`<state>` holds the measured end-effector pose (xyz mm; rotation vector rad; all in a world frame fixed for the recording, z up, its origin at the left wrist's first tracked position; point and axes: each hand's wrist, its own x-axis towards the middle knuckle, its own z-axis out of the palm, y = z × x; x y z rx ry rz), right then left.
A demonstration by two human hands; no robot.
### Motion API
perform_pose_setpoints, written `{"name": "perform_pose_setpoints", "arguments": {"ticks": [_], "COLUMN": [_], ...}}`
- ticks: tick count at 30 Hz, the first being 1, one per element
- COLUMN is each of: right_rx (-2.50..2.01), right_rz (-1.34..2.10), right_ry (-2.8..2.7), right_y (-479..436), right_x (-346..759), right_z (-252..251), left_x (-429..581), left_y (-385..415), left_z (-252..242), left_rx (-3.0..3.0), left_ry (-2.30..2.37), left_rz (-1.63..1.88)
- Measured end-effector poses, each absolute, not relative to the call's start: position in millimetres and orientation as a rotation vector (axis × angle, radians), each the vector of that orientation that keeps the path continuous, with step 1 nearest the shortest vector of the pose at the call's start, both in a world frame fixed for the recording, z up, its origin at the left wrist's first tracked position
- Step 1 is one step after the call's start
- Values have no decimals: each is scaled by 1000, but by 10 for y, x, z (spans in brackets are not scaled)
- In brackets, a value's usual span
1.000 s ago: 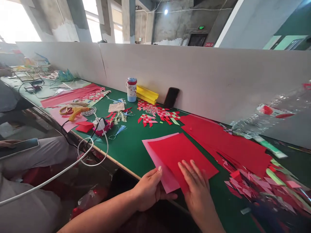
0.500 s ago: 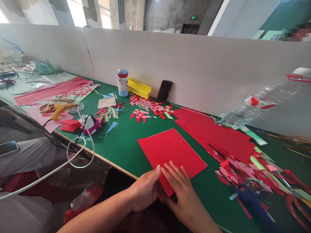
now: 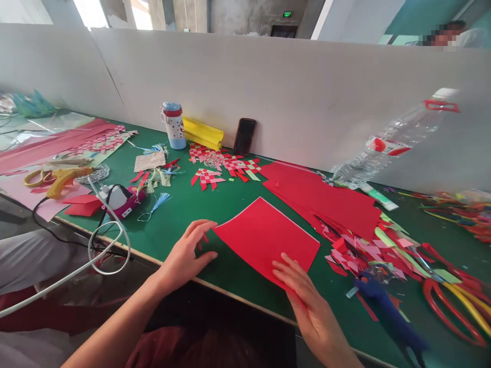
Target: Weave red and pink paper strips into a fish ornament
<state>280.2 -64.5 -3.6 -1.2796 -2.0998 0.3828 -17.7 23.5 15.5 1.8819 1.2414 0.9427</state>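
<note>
A square sheet of red paper (image 3: 264, 237), with white showing along its far edges, bends slightly above the green table in front of me. My right hand (image 3: 309, 294) grips its near right edge, fingers on top and the thumb hidden beneath. At the sheet's left corner is my left hand (image 3: 190, 250), thumb and fingers apart; its fingertips meet or nearly meet the corner. More red sheets (image 3: 326, 199) lie behind, and pink and red paper scraps (image 3: 355, 255) are heaped to the right.
To the right are a blue-handled tool (image 3: 387, 306), red-handled scissors (image 3: 448, 312) and a leaning plastic bottle (image 3: 391, 143). A phone (image 3: 245, 136), flask (image 3: 175, 125) and woven paper pieces (image 3: 207, 176) stand or lie behind. Leftward are a yellow glue gun (image 3: 65, 179), power strip (image 3: 126, 202) and white cable (image 3: 61, 278).
My left hand has left the near corner and moved left to the sheet's left corner. My right hand now grips the near right edge, and the sheet bends. The view has shifted right.
</note>
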Motion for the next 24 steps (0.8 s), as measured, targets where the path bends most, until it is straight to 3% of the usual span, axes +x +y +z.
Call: {"name": "perform_pose_setpoints", "arguments": {"ticks": [8, 15, 24], "right_rx": [-1292, -1348, -1613], "right_rz": [465, 352, 528], "right_ry": [-2001, -1514, -1251], "right_y": [-683, -638, -576], "right_x": [2789, 2743, 2701], "right_z": [-47, -126, -25], "left_x": [-102, -146, -60], "left_y": [360, 387, 417], "left_z": [40, 64, 76], "left_rx": [1586, 1323, 1211], "left_ry": [1015, 956, 984], "left_rz": [955, 961, 1042]}}
